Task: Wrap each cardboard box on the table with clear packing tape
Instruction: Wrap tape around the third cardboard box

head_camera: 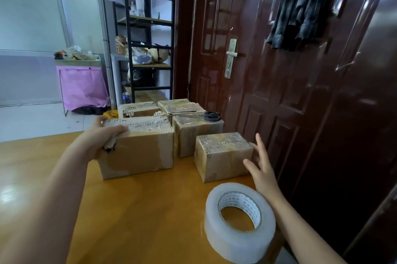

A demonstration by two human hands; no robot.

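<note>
Several cardboard boxes stand on the wooden table [133, 210]. My left hand [101, 137] grips the left end of the large front box [141, 149], thumb lying over its top edge. A smaller box [223, 156] with shiny tape on top sits to the right. My right hand [261, 169] hovers at that box's right side with fingers spread and straight, holding nothing. A big roll of clear packing tape [238, 220] lies flat near the table's right front edge, just below my right hand. Three more boxes [193, 132] stand behind.
Black-handled scissors [206, 115] lie on a rear box. A dark red door [279, 70] stands close along the table's right side. A black shelf rack [148, 33] and a pink-lined bin [83, 85] stand beyond the table's far edge.
</note>
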